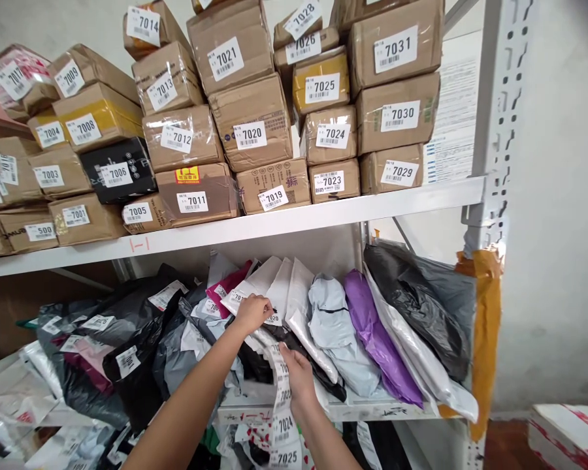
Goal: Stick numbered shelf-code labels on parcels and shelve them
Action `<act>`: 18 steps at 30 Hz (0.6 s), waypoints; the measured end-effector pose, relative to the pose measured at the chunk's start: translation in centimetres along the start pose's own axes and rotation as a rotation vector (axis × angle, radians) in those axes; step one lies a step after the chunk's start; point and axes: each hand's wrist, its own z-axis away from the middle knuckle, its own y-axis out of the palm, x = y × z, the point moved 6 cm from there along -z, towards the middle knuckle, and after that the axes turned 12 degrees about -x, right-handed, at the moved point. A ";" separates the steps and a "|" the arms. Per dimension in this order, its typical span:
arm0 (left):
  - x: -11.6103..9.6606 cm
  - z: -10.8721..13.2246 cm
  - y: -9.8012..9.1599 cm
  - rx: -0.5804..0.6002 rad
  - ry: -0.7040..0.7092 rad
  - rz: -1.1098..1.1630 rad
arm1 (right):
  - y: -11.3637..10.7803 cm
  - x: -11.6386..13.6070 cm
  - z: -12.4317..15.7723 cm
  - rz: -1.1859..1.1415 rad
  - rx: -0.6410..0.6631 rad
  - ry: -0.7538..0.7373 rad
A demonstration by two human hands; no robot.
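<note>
My left hand (255,314) is closed, fingers curled together at a number label (274,320) ending in 020, by the white mailing bags. Whether the label is fully stuck down is hidden by the fingers. My right hand (298,375) grips a long strip of printed number labels (284,427), pinching it near the top with the thumb. The strip hangs down, showing 7024 and 7025. White mailing bags (301,297) lean in a row behind both hands. To their right stand a pale blue bag (333,336) and a purple bag (379,339).
Numbered cardboard boxes (249,134) are stacked on the upper shelf (294,225). Dark grey bags (142,320) pile up at left. A black bag (416,300) leans near the taped shelf post (487,326). A white box (568,431) sits at lower right.
</note>
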 end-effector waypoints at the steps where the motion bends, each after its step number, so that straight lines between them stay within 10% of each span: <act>1: -0.4 0.1 -0.3 -0.030 -0.009 -0.027 | -0.5 0.3 0.4 0.012 0.032 0.003; 4: -3.1 0.1 -1.3 -0.108 0.117 0.007 | -1.4 2.3 1.0 -0.031 0.085 0.000; 8: -6.3 0.2 0.1 0.104 0.370 0.170 | -1.2 4.7 0.7 -0.158 0.080 0.004; 18: -3.6 -2.0 3.3 0.299 0.202 0.158 | -0.5 1.8 -3.6 -0.125 -0.103 0.072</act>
